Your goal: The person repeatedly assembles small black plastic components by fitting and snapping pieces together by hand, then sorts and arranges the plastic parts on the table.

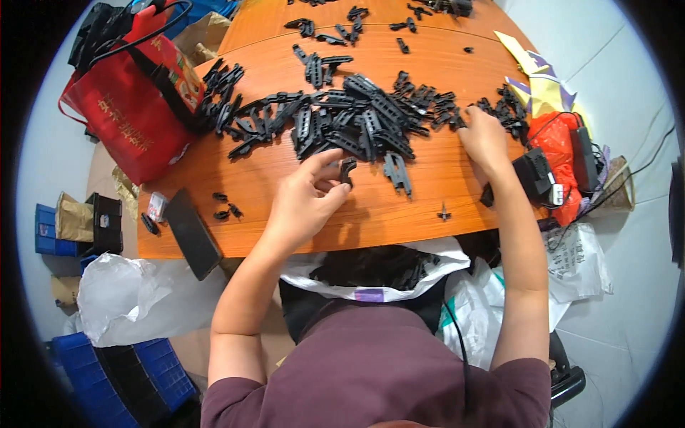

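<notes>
My left hand (308, 191) is raised over the near part of the orange wooden table (399, 217), pinching a small black plastic part (347, 171) between thumb and fingers. Just beyond it spreads a big heap of long, slotted black plastic pieces (360, 118). My right hand (486, 141) reaches to the right side, its curled fingertips against a group of small black parts (444, 107); what lies between those fingers is hidden. A flat black slotted piece (397, 174) rests in front of the heap, between the hands. One tiny dark part (444, 212) lies near the table's front edge.
A red bag (132, 107) stands at the left, near a black phone-like slab (193, 234) overhanging the table edge. An open white bag (457, 257) with black pieces hangs below the front edge. Red plastic (556, 160), black adapters and cables crowd the right edge.
</notes>
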{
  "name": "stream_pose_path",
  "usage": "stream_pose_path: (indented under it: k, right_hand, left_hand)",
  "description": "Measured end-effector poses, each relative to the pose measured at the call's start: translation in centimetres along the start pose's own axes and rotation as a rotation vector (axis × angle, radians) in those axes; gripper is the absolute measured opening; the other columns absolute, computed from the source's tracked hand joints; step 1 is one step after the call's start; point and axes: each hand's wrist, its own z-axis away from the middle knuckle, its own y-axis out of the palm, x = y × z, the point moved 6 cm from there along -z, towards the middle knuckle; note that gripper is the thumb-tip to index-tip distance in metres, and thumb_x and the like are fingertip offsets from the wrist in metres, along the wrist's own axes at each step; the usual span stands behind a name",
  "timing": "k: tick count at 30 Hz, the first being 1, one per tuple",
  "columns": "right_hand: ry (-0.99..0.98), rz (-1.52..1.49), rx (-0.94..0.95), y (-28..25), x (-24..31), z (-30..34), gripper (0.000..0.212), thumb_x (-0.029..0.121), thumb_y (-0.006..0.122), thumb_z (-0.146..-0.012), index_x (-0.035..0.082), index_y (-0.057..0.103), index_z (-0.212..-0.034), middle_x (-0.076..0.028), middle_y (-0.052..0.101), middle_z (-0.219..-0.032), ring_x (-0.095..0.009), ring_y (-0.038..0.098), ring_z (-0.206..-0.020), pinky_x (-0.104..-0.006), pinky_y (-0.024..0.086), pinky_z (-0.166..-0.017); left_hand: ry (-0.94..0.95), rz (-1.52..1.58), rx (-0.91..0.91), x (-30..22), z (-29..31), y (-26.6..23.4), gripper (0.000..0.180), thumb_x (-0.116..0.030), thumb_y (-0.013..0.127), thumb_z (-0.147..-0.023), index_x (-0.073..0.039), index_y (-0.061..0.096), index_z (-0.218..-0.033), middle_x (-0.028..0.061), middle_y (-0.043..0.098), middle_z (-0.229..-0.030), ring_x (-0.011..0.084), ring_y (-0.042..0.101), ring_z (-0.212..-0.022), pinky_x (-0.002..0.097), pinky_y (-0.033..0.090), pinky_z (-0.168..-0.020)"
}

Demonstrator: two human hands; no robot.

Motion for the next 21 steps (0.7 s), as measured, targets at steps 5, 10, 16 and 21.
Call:
stream_pose_path:
  k: [5,10,16,21]
  right_hand:
    - [-0.218,-0.501,-0.313,-6.0,4.9,4.8,0.021,0.003,0.06,-0.08,0.0,0.059,-0.101,-0.011,0.063,-0.084,-0.021,0.062,-0.079,-0.0303,0.048,-0.066]
    - [-0.23,-1.313,0.147,-5.8,10.7,9.7,0.023,-0.007,0.05,-0.082,0.001,0.057,-0.102,-0.008,0.06,-0.094,-0.011,0.058,-0.087,-0.0234,0.05,-0.067]
    - [-0.519,-1.174,0.071,-7.2,12.4,13.0,0.026,-0.005,0.058,-0.081,0.0,0.052,-0.105,-0.014,0.061,-0.093,-0.018,0.064,-0.079,-0.027,0.051,-0.064]
    - [-0.471,-1.048,0.061,-7.4,13.5,12.9,0.024,-0.002,0.064,-0.079,0.001,0.054,-0.101,-0.014,0.062,-0.079,-0.025,0.064,-0.066,-0.0307,0.049,-0.057]
  left_hand:
    - [-0.039,0.601,0.131,0.3,0.2,1.3,0.036,0.003,0.059,-0.081,0.0,0.053,-0.116,0.0108,0.062,-0.105,0.0128,0.061,-0.086,0.0238,0.051,-0.069]
    - [-0.032,0.795,0.08,-0.5,0.4,1.3,0.035,0.002,0.059,-0.081,0.0,0.053,-0.115,0.0132,0.063,-0.104,0.0165,0.063,-0.087,0.0284,0.054,-0.073]
    - [0.142,0.707,0.048,-2.1,0.9,1.0,0.036,0.003,0.058,-0.082,0.002,0.052,-0.118,0.0117,0.063,-0.101,0.015,0.062,-0.089,0.0273,0.052,-0.077]
    - [0.485,0.403,0.064,-4.5,2.4,0.5,0.031,0.006,0.056,-0.084,0.002,0.055,-0.115,0.0067,0.064,-0.099,0.0101,0.06,-0.088,0.023,0.049,-0.076]
